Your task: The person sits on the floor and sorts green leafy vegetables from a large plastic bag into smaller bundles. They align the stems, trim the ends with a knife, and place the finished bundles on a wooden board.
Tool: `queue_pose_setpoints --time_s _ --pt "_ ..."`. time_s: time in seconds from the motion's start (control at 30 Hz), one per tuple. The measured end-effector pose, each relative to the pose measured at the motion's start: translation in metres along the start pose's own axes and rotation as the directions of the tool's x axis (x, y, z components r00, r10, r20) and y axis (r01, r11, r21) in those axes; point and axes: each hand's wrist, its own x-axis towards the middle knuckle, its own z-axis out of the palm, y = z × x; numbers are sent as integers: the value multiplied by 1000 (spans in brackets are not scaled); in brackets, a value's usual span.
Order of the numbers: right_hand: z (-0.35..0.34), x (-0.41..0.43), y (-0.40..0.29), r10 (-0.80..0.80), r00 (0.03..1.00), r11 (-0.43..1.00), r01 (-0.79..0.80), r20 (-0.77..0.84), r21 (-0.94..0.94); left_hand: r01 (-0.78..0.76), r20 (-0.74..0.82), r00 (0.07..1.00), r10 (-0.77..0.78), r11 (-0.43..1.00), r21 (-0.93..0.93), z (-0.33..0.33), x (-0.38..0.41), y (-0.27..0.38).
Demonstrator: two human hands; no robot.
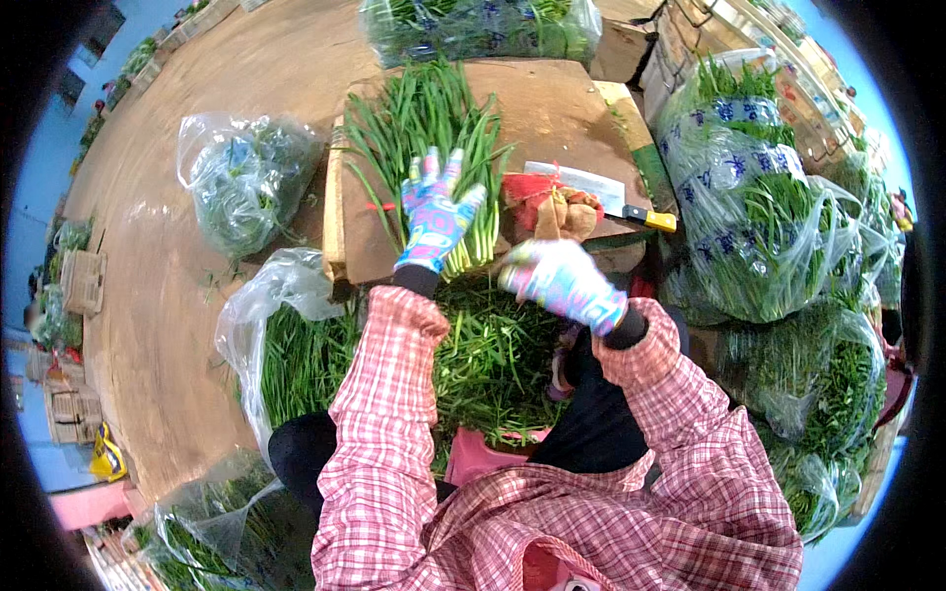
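A pile of leafy green stalks (417, 103), like garlic chives or scallions, lies on a brown board (547, 96) before me. My left hand (436, 214), in a patterned glove, rests flat on the stalks with its fingers spread. Their pale cut ends point towards me. My right hand (565, 284), gloved alike and blurred by motion, hovers at the board's near edge, right of those ends; its fingertips are unclear. Just beyond it sits a brown cloth bundle (573, 210) with red netting (528, 193). A broad-bladed kitchen knife (591, 188) with a black and yellow handle lies behind the bundle.
Loose green trimmings (495, 354) heap below the board, above a pink stool (480, 454). Open plastic (255, 325) holds greens at left. Bagged greens stand left (247, 181), behind the board (480, 33) and at right (739, 199). Concrete floor (170, 295) spreads leftward.
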Motion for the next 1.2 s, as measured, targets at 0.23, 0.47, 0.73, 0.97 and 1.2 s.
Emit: queue_pose_setpoints --time_s 0.23,0.47,0.73,0.97,1.2 --pt "21 55 72 433 885 901 -429 -169 60 532 6 840 -543 821 -210 -68 -61 -35" --pt "36 61 60 339 906 917 -378 -253 -124 257 29 966 -256 954 -153 -32 -35 -28" --pt "15 27 -31 438 838 798 -529 326 289 289 135 957 -255 842 -456 -190 -63 -145" --pt "140 29 -72 19 775 998 -48 631 28 625 3 760 -649 733 268 -326 -263 -253" --pt "229 60 -103 -77 700 997 46 710 63 706 412 171 -895 403 583 -223 -485 -335"
